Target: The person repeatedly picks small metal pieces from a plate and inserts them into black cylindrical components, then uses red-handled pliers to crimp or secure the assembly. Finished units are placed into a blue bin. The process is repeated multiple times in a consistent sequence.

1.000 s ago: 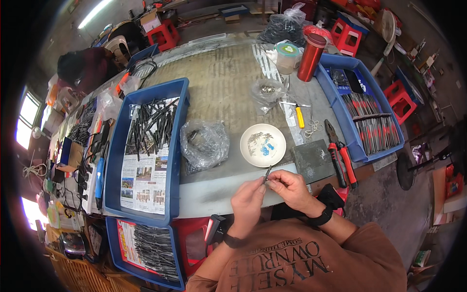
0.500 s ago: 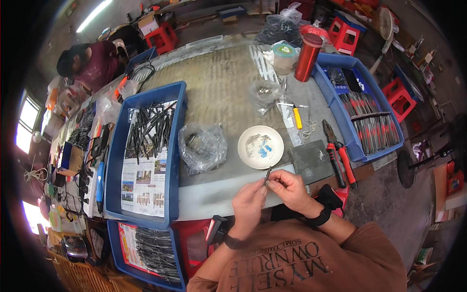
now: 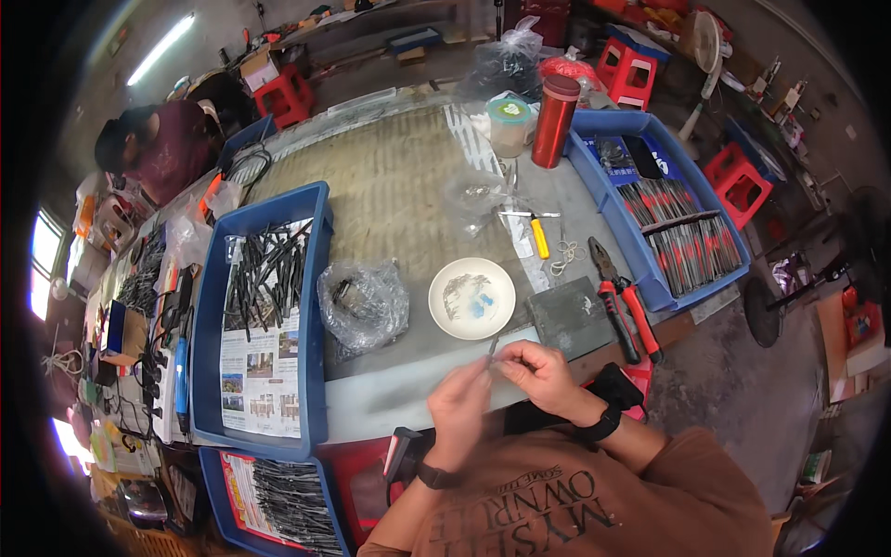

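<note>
Beyond the left edge of your table (image 3: 390,200), tube lamp (image 3: 161,49) and window (image 3: 45,269) glare white; your left hand (image 3: 459,406) blurs; straight lines bend.

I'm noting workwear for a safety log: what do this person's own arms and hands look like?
The left hand and right hand are gloveless. A dark band circles the left wrist, a black watch-like band the right. The brown top bears dark lettering; its sleeves end well short of the wrists.
</note>
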Motion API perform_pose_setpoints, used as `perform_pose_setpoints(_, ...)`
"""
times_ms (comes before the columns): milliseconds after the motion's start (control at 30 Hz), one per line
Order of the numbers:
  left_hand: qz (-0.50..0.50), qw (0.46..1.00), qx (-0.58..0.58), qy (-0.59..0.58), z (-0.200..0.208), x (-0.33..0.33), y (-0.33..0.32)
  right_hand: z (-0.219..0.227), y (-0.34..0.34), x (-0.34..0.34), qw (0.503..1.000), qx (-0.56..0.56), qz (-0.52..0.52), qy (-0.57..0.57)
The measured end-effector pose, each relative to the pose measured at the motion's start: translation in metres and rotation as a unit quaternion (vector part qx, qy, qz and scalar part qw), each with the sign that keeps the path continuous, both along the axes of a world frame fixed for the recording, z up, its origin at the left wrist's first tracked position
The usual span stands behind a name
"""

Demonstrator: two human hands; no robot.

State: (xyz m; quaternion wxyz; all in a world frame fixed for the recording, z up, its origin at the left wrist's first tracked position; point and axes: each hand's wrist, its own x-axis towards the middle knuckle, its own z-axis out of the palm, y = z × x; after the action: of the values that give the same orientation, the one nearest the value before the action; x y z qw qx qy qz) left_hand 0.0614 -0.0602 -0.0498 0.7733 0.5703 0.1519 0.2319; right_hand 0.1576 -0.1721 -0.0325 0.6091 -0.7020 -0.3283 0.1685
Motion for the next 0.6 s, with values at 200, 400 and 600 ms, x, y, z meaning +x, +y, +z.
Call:
perform_pose_setpoints(200, 0.0, 1.0, -0.022, -0.015, 0.001, 0.0, 0.0, -0.008, -0.009, 0.003, 1.0, 0.01, -0.009, 0.004)
perform_pose_setpoints(400, 0.009, 1.0, -0.001, -0.004, 0.001, 0.001, 0.0, -0.011, -0.018, 0.003, 0.999, 0.013, -0.018, 0.039)
perform_pose_setpoints(600, 0.006, 1.0, -0.01, -0.01, 0.0, 0.002, -0.001, -0.009, -0.023, 0.004, 0.999, -0.001, -0.02, 0.032)
